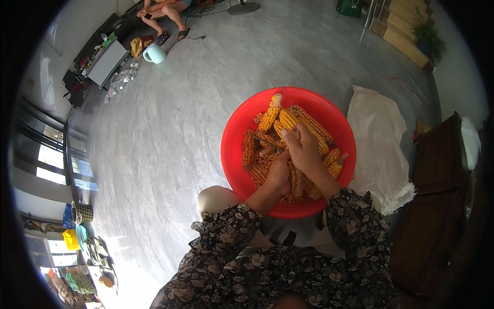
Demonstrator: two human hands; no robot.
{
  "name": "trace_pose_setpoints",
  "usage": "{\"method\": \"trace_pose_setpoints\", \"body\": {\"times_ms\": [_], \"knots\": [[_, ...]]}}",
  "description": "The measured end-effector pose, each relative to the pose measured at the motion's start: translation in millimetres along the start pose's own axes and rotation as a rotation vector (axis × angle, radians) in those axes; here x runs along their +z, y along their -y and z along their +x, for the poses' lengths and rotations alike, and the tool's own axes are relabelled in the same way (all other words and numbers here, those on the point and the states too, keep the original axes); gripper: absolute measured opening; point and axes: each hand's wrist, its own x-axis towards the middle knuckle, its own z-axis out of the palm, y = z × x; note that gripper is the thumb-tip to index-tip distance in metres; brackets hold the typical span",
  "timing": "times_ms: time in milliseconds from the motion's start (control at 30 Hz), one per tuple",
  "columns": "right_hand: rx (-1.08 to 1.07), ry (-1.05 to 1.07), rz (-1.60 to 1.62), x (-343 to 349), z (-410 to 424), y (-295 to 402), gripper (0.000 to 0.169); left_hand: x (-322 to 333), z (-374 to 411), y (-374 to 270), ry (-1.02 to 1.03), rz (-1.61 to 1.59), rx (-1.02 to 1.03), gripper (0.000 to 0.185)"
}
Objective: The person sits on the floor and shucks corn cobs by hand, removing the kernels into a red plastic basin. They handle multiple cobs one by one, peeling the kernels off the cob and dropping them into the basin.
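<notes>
A red plastic basin sits in front of my knees, with ears of dried yellow corn and loose kernels in it. Over its middle my left hand is curled around the near end of a thin metal rod, which points up and to the left. Its grip is partly hidden. Touching it from the right, my right hand closes on a corn cob, mostly covered by the thumb and fingers. A bare cob lies near the rod.
Right of the basin lies a white woven sack, beside a dark wooden cabinet. A pale blue kettle and several plastic bottles are on the floor at upper left. A seated person is beyond.
</notes>
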Motion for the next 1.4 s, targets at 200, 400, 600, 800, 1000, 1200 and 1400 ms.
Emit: {"method": "trace_pose_setpoints", "body": {"times_ms": [200,400,600,800,1000,1200,1400], "knots": [[0.003,0.000,-0.010,0,0,0,0.033,1,-1,-1,-0.007,0.001,0.006,0.038],[0.030,-0.018,0.079,2,2,-4,0.027,8,-5,-1,0.018,-0.020,0.032,0.039],[0.096,-0.116,0.124,-11,10,9,0.030,15,-11,-5,0.066,0.024,0.080,0.040],[0.073,-0.173,0.121,-14,13,4,0.030,19,-15,-2,0.082,0.299,0.207,0.038],[0.049,-0.128,0.081,-10,10,3,0.029,19,-16,-2,0.057,0.297,0.254,0.038],[0.024,-0.111,0.070,-10,8,7,0.025,20,-16,-1,-0.018,0.318,0.265,0.035],[-0.027,-0.012,0.182,-6,2,19,0.025,2,-2,3,-0.049,0.198,0.190,0.033]]}}
